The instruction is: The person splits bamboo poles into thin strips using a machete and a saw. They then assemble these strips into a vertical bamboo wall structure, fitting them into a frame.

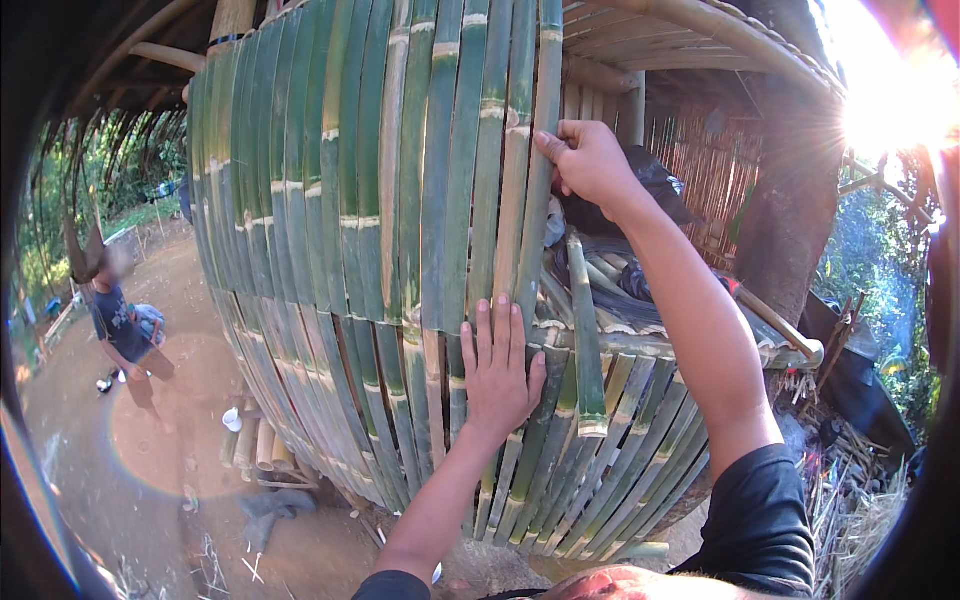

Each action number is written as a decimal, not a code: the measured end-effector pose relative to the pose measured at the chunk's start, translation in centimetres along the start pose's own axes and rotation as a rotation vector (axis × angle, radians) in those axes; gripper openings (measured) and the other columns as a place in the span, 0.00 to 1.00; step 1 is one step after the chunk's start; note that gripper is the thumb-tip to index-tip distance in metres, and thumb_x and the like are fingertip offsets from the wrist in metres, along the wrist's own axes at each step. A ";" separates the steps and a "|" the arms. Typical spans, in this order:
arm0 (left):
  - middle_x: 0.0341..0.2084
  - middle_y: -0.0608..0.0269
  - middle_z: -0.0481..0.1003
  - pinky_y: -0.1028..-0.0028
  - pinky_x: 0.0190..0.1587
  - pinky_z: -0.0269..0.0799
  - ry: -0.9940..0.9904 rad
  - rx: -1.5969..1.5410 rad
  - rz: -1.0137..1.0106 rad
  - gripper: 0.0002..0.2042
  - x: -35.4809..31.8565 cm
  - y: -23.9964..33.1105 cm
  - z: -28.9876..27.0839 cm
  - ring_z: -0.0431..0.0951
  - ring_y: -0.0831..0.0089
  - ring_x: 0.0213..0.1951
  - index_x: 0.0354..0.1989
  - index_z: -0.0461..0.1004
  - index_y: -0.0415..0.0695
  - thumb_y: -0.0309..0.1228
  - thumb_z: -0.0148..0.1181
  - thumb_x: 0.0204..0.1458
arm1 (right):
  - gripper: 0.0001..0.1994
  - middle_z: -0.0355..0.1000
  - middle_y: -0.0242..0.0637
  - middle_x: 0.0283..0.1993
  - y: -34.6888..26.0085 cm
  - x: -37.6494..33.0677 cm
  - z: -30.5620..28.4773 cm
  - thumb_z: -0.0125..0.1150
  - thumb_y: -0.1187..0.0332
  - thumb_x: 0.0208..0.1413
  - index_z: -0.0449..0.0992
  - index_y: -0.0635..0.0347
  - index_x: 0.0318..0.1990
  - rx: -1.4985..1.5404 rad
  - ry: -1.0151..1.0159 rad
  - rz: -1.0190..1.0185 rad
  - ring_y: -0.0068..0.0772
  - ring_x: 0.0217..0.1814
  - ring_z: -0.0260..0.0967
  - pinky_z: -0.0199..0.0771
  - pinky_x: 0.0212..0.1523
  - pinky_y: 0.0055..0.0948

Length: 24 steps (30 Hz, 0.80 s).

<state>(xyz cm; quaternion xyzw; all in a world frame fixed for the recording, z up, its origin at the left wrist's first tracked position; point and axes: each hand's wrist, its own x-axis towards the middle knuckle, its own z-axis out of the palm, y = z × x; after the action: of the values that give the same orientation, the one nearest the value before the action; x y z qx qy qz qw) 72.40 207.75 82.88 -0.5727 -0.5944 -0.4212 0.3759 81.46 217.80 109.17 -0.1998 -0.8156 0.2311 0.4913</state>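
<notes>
Green split-bamboo slats [350,180] stand upright side by side as a wall in front of me. My left hand [498,370] lies flat with fingers spread, pressed on the lower ends of the slats near the right edge. Higher up, my right hand [592,165] pinches the edge of the outermost bamboo slat [545,85], thumb in front and fingers curled behind, partly hidden. Below the right hand, a loose bamboo strip [583,340] hangs down over a lower row of bamboo slats [560,470].
A bamboo ledge [650,345] with dark plastic and more strips extends right, beside a thick post [795,190]. At left, another person [125,325] stands on the dirt ground. Cut bamboo poles [265,445] and a white cup [232,419] sit below the wall.
</notes>
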 end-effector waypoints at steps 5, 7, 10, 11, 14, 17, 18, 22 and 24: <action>0.72 0.33 0.48 0.43 0.73 0.40 0.171 -0.117 -0.026 0.35 4.5 0.4 -0.1 0.47 0.39 0.74 0.72 0.48 0.28 0.34 0.52 0.60 | 0.17 0.74 0.42 0.23 1.6 1.2 0.0 0.64 0.59 0.62 0.80 0.70 0.34 -0.106 0.092 -0.091 0.33 0.23 0.69 0.68 0.29 0.35; 0.72 0.32 0.48 0.43 0.73 0.39 0.226 -0.125 0.003 0.36 6.9 0.5 -0.3 0.46 0.39 0.74 0.72 0.47 0.28 0.34 0.52 0.60 | 0.17 0.74 0.42 0.23 1.9 1.5 0.3 0.65 0.59 0.62 0.80 0.69 0.34 -0.138 0.096 -0.099 0.33 0.23 0.69 0.68 0.28 0.35; 0.73 0.32 0.46 0.43 0.73 0.37 0.287 -0.097 -0.019 0.38 10.6 1.1 -1.0 0.44 0.39 0.75 0.72 0.46 0.27 0.37 0.53 0.60 | 0.15 0.73 0.31 0.22 1.5 1.5 0.1 0.60 0.60 0.66 0.80 0.66 0.38 -0.238 0.064 -0.081 0.18 0.18 0.64 0.62 0.20 0.22; 0.73 0.33 0.45 0.43 0.73 0.36 0.309 -0.074 -0.032 0.38 11.6 1.0 -1.0 0.43 0.40 0.75 0.72 0.46 0.27 0.38 0.53 0.60 | 0.15 0.73 0.31 0.22 1.4 1.4 0.2 0.60 0.60 0.66 0.80 0.66 0.38 -0.234 0.062 -0.072 0.18 0.19 0.64 0.62 0.20 0.22; 0.73 0.33 0.44 0.44 0.74 0.34 0.304 -0.026 -0.109 0.40 13.3 -0.1 -0.4 0.40 0.40 0.76 0.73 0.44 0.27 0.41 0.53 0.60 | 0.15 0.73 0.32 0.23 0.6 0.9 0.2 0.60 0.59 0.66 0.80 0.65 0.39 -0.198 0.059 -0.062 0.17 0.19 0.63 0.61 0.21 0.22; 0.73 0.33 0.44 0.44 0.74 0.34 0.296 -0.058 -0.104 0.41 13.1 -0.1 -0.4 0.40 0.40 0.76 0.73 0.43 0.27 0.44 0.52 0.60 | 0.16 0.73 0.31 0.23 0.1 0.2 0.1 0.59 0.59 0.67 0.80 0.65 0.40 -0.164 0.041 -0.005 0.17 0.19 0.62 0.60 0.20 0.22; 0.73 0.33 0.43 0.44 0.74 0.34 0.298 -0.040 -0.101 0.42 13.3 -0.3 -0.5 0.39 0.40 0.76 0.73 0.43 0.27 0.44 0.53 0.60 | 0.16 0.73 0.32 0.24 -0.3 0.3 0.3 0.60 0.59 0.66 0.80 0.66 0.39 -0.143 0.051 -0.003 0.17 0.18 0.60 0.60 0.20 0.22; 0.74 0.34 0.43 0.44 0.74 0.34 0.309 -0.021 -0.098 0.41 13.4 -0.2 -0.4 0.39 0.41 0.76 0.73 0.43 0.27 0.44 0.52 0.61 | 0.16 0.74 0.36 0.22 0.9 0.9 0.5 0.62 0.59 0.64 0.79 0.67 0.34 -0.177 0.096 -0.057 0.24 0.21 0.66 0.64 0.23 0.27; 0.74 0.34 0.43 0.44 0.74 0.34 0.322 -0.029 -0.083 0.41 13.7 0.0 -0.5 0.39 0.42 0.76 0.73 0.44 0.27 0.44 0.52 0.61 | 0.18 0.74 0.44 0.21 1.9 1.3 0.3 0.66 0.58 0.60 0.80 0.68 0.30 -0.218 0.129 -0.079 0.35 0.24 0.72 0.70 0.30 0.36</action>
<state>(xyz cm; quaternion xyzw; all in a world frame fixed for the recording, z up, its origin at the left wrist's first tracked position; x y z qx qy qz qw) 71.56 212.29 95.77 -0.4781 -0.5433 -0.5313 0.4404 80.82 220.02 108.87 -0.2340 -0.8098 0.1083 0.5270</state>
